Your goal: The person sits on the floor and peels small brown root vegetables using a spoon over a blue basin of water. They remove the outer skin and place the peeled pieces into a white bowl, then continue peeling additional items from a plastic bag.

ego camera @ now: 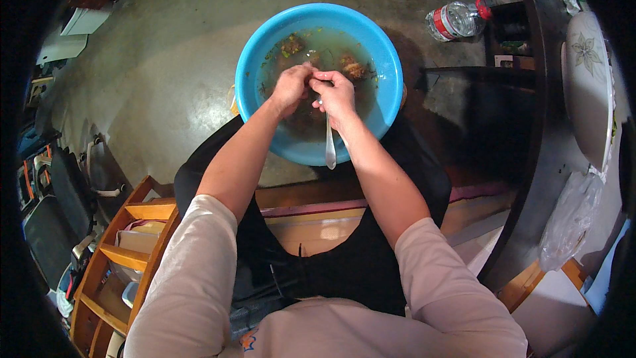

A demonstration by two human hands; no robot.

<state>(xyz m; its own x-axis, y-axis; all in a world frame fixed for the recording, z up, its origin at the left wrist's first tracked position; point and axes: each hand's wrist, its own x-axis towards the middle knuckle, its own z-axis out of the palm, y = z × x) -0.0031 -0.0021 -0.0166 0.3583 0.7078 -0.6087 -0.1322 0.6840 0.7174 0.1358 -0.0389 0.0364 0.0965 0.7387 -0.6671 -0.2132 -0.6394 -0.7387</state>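
A round blue plastic basin (389,109) sits between my knees, holding murky water with green and yellow bits afloat. My right hand (336,93) is closed around a metal utensil (330,144); its spoon-like handle points back towards me over the basin's near rim, while its working end is hidden. Against those fingertips, my left hand (292,87) has its fingers curled inward. Whether it pinches something small cannot be seen. Beyond both hands, a rough brown clump (353,67) rises from the water at right and a darker clump (292,45) at left.
A large clear water bottle (449,21) with a red cap lies on the concrete floor (194,25). To my right runs a dark table edge (526,129), with a flower-patterned dish (586,74) and a plastic bag (571,219). A wooden rack (126,256) stands at left.
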